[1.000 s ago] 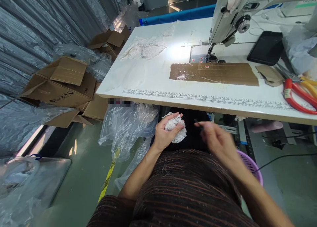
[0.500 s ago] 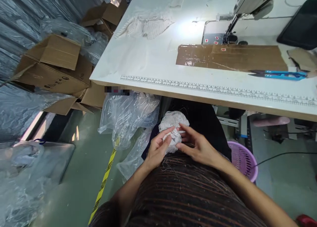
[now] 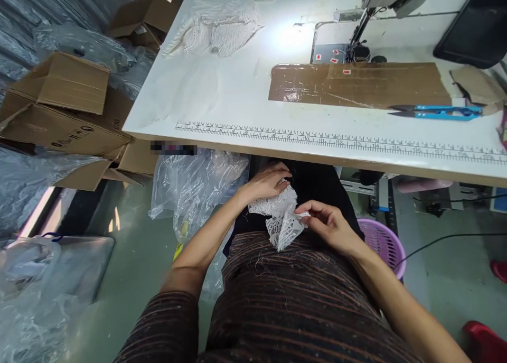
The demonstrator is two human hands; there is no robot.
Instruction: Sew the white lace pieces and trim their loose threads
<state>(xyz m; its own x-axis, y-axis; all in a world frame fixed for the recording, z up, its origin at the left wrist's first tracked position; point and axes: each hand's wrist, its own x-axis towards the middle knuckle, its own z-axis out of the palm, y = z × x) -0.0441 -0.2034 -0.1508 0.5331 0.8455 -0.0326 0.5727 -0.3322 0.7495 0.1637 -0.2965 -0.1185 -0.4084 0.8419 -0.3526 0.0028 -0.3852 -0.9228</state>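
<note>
A white lace piece [image 3: 285, 230] lies over my lap, folded so that one corner points towards my belly. My right hand [image 3: 330, 226] pinches its right edge between thumb and fingers. Further out, more white lace [image 3: 263, 206] spreads over the dark trousers; whether it belongs to the same piece I cannot tell. Over the far side of this lace is my left hand [image 3: 269, 181], its fingers bent and a gap showing between thumb and forefinger. Loose threads [image 3: 261, 265] cling to the striped top.
Above my lap runs the white table's front edge [image 3: 237, 147], with a printed ruler [image 3: 304, 138]. On it are a sewing machine [image 3: 366, 35], blue thread snips [image 3: 439, 112], brown cardboard [image 3: 356, 85] and white lace pieces [image 3: 222, 35]. A purple basket [image 3: 382, 247] stands right; cartons [image 3: 75, 109] stand left.
My left hand has let go of the near lace and moved forward to its far side. My right hand keeps its edge, and the lace has opened out into a pointed fold.
</note>
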